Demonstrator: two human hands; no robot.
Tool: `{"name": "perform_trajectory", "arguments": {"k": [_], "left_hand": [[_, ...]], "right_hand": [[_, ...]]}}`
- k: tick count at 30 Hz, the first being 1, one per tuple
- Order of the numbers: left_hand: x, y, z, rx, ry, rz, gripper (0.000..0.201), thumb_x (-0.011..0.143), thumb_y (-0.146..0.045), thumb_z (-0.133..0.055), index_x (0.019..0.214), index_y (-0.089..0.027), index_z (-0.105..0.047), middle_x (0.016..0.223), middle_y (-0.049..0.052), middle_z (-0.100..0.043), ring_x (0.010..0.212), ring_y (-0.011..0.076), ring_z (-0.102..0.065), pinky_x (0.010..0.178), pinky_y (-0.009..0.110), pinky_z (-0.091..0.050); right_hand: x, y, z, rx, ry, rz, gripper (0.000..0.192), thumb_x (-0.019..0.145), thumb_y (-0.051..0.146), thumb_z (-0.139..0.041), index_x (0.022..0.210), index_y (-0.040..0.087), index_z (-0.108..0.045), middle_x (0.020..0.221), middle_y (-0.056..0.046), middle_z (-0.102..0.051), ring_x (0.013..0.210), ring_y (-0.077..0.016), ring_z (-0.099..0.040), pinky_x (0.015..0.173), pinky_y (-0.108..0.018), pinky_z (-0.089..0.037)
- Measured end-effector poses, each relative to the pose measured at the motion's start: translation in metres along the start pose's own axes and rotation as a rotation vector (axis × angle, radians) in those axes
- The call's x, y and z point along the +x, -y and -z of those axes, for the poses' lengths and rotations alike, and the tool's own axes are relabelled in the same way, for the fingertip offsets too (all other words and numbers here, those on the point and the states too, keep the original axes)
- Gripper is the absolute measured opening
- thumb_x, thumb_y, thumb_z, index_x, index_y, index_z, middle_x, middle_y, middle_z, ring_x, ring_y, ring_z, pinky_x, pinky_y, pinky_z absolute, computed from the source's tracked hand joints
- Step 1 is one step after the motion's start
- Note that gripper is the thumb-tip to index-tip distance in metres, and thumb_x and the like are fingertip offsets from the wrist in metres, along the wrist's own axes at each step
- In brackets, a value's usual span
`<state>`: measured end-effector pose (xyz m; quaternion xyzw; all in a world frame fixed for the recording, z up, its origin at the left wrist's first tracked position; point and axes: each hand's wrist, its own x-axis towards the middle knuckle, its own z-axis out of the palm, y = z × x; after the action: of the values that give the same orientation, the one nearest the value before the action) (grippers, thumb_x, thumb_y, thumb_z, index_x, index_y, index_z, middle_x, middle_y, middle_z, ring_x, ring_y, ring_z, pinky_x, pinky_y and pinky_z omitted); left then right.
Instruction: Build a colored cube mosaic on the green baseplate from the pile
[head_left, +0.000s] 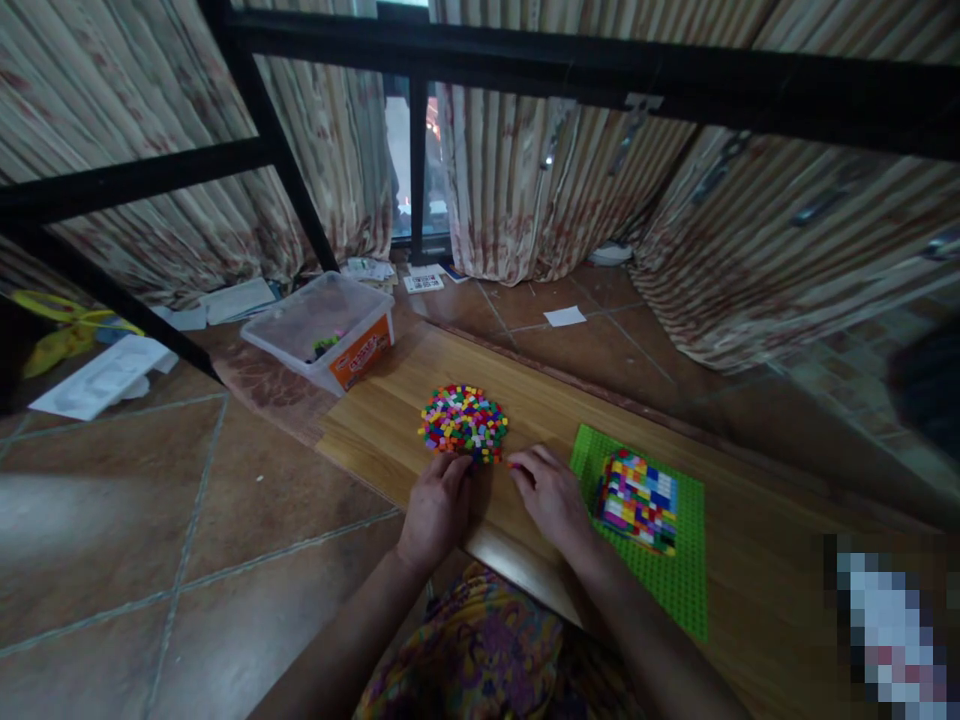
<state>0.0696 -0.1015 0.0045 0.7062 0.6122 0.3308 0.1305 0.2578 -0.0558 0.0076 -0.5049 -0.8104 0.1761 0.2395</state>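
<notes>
A wooden board [390, 425] lies on the tiled floor, bearing a green baseplate [679, 580] with a block of stacked bricks [637, 500] and, to its left, a loose brick pile [463, 422]. Both forearms reach forward, palms down. The left hand [436, 508] rests curled at the pile's near edge, fingers touching bricks. The right hand [551, 495], fingers bent, pinches at a small red piece; whether it is gripped is unclear.
</notes>
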Motion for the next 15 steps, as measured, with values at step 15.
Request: {"name": "perform_trajectory", "arguments": {"k": [15], "left_hand": [[0.005,-0.007,-0.009,-0.178,-0.087,0.115,0.022,0.094,-0.023,-0.047,0.108,-0.02,-0.063,0.104,0.006,-0.064,0.092,0.0151,-0.063,0.083,0.028,-0.054]], "right_hand": [[0.045,0.02,-0.007,-0.008,0.019,0.018,0.023,0.091,0.017,-0.053,0.109,0.022,-0.066,0.103,-0.007,-0.061,0.099,-0.021,-0.058,0.088,-0.032,-0.047]]}}
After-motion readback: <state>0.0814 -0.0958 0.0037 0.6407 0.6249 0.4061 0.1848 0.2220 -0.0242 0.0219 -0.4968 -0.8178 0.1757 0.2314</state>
